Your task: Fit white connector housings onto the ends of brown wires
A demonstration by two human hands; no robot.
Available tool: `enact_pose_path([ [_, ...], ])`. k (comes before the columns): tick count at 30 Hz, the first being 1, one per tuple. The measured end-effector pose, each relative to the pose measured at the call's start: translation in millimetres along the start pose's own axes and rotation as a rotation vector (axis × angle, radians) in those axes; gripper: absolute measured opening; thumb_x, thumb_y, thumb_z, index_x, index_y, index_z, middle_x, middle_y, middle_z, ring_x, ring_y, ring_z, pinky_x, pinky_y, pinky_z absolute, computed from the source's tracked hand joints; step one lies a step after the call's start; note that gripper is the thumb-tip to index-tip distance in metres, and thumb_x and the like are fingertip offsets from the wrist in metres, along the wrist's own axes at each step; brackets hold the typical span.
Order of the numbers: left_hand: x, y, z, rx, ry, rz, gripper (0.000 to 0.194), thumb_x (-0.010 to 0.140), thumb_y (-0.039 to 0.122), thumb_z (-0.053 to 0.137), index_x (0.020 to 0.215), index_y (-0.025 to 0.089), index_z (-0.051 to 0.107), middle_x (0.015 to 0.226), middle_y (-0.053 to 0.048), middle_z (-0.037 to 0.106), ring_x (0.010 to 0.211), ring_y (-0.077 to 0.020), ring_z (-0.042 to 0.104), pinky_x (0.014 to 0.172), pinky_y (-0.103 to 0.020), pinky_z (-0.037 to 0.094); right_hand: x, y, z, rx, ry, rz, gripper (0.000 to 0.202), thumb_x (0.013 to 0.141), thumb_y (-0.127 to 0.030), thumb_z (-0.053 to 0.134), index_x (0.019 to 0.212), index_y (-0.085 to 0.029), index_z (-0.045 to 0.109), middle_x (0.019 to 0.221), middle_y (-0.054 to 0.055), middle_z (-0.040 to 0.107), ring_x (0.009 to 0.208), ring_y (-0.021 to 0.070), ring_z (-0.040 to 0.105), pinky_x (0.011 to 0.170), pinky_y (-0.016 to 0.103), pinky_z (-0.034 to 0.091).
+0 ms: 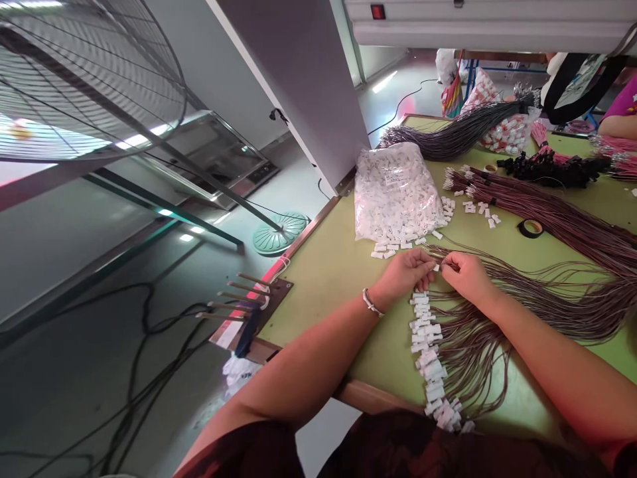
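My left hand [409, 271] is closed in a pinch on a small white connector [436, 267]. Close on its right, my right hand [460, 271] has its fingers pressed together on a thin brown wire at that connector. Below both hands, a column of white connectors [426, 332] with brown wires attached runs toward the table's near edge. Loose brown wires [542, 292] spread out to the right, partly under my right forearm. Just beyond my left hand lies a clear plastic bag of white connectors [395, 192], with loose ones at its front edge.
A black tape roll [530, 228] lies beside a dark red wire bundle [557, 212]. Grey wires [458, 133] and a bag of red-and-white parts [507, 133] are farther back. A pegged board [269, 309] sits at the left table edge. A fan [89, 79] stands left; a person's arm [620, 125] shows far right.
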State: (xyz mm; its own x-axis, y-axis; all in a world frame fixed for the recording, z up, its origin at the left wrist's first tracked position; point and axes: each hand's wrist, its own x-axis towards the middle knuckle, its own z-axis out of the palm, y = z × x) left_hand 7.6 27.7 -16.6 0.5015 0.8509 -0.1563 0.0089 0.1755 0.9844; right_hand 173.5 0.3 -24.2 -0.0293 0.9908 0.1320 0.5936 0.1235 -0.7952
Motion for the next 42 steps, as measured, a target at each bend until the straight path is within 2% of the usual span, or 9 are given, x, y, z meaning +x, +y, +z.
enact_pose_path([
  [4, 1.3, 1.8, -6.3, -0.014, -0.022, -0.023, 0.030, 0.077, 0.039, 0.067, 0.074, 0.013, 0.052, 0.053, 0.001, 0.060, 0.037, -0.0066, 0.053, 0.035, -0.015, 0.040, 1.5, 0.3, -1.2, 0.098, -0.027, 0.050, 0.012, 0.068, -0.028, 0.053, 0.067, -0.017, 0.058, 0.056, -0.002, 0.056, 0.049, 0.0101, 0.044, 0.051, 0.023, 0.035],
  [8, 3.4, -1.4, -4.3, -0.029, 0.003, -0.005, 0.026, 0.076, 0.032, 0.069, 0.076, 0.012, 0.052, 0.054, 0.002, 0.061, 0.039, -0.0061, 0.053, 0.039, -0.016, 0.044, 0.8, -1.6, -0.1, 0.133, -0.003, 0.067, 0.011, 0.065, -0.028, 0.050, 0.062, -0.018, 0.054, 0.052, -0.003, 0.050, 0.048, 0.0094, 0.040, 0.049, 0.023, 0.033],
  [16, 2.8, -10.1, 4.0, 0.076, 0.120, 0.133, 0.011, 0.076, 0.019, 0.065, 0.076, 0.014, 0.055, 0.050, 0.004, 0.056, 0.044, -0.0067, 0.053, 0.045, -0.018, 0.045, 0.9, -6.1, -0.6, 0.123, -0.027, 0.126, 0.011, 0.062, -0.028, 0.047, 0.059, -0.018, 0.051, 0.050, -0.004, 0.046, 0.047, 0.0089, 0.037, 0.047, 0.023, 0.029],
  [20, 0.8, -9.0, 5.3, 0.184, 0.121, 0.190, 0.006, 0.078, 0.017, 0.062, 0.077, 0.014, 0.056, 0.053, 0.004, 0.057, 0.047, -0.0070, 0.055, 0.048, -0.018, 0.046, 1.4, -6.7, -1.4, 0.136, -0.030, 0.138, 0.011, 0.062, -0.029, 0.048, 0.058, -0.018, 0.051, 0.049, -0.004, 0.045, 0.047, 0.0093, 0.037, 0.047, 0.023, 0.030],
  [26, -0.2, -8.0, 9.9, 0.179, 0.055, 0.147, 0.010, 0.079, 0.019, 0.060, 0.073, 0.015, 0.054, 0.048, 0.005, 0.053, 0.043, -0.0068, 0.051, 0.044, -0.018, 0.043, 0.5, -4.8, 0.1, 0.062, 0.003, 0.093, 0.010, 0.064, -0.028, 0.048, 0.061, -0.019, 0.052, 0.051, -0.003, 0.050, 0.048, 0.0108, 0.040, 0.049, 0.024, 0.032],
  [35, 3.4, -6.4, 8.0, -0.017, 0.156, 0.087, 0.017, 0.079, 0.024, 0.063, 0.076, 0.015, 0.049, 0.055, 0.004, 0.059, 0.044, -0.0067, 0.055, 0.043, -0.018, 0.046, 1.8, -9.6, -2.0, 0.127, 0.026, 0.150, 0.011, 0.061, -0.028, 0.047, 0.057, -0.018, 0.051, 0.046, -0.005, 0.045, 0.044, 0.0088, 0.034, 0.045, 0.023, 0.027],
  [39, 2.7, -7.1, 5.1, 0.037, 0.087, 0.103, 0.015, 0.079, 0.023, 0.063, 0.075, 0.014, 0.052, 0.054, 0.003, 0.059, 0.046, -0.0067, 0.056, 0.047, -0.018, 0.047, 1.9, -14.1, -4.0, 0.165, 0.020, 0.173, 0.012, 0.059, -0.029, 0.047, 0.056, -0.019, 0.051, 0.046, -0.005, 0.045, 0.045, 0.0088, 0.034, 0.045, 0.023, 0.027],
  [42, 1.7, -7.7, 5.0, 0.110, 0.096, 0.156, 0.010, 0.079, 0.019, 0.062, 0.076, 0.014, 0.055, 0.054, 0.003, 0.059, 0.048, -0.0069, 0.056, 0.050, -0.019, 0.047, 2.1, -15.6, -5.0, 0.206, -0.003, 0.198, 0.011, 0.059, -0.030, 0.047, 0.056, -0.019, 0.051, 0.046, -0.005, 0.043, 0.045, 0.0086, 0.033, 0.044, 0.023, 0.025],
])
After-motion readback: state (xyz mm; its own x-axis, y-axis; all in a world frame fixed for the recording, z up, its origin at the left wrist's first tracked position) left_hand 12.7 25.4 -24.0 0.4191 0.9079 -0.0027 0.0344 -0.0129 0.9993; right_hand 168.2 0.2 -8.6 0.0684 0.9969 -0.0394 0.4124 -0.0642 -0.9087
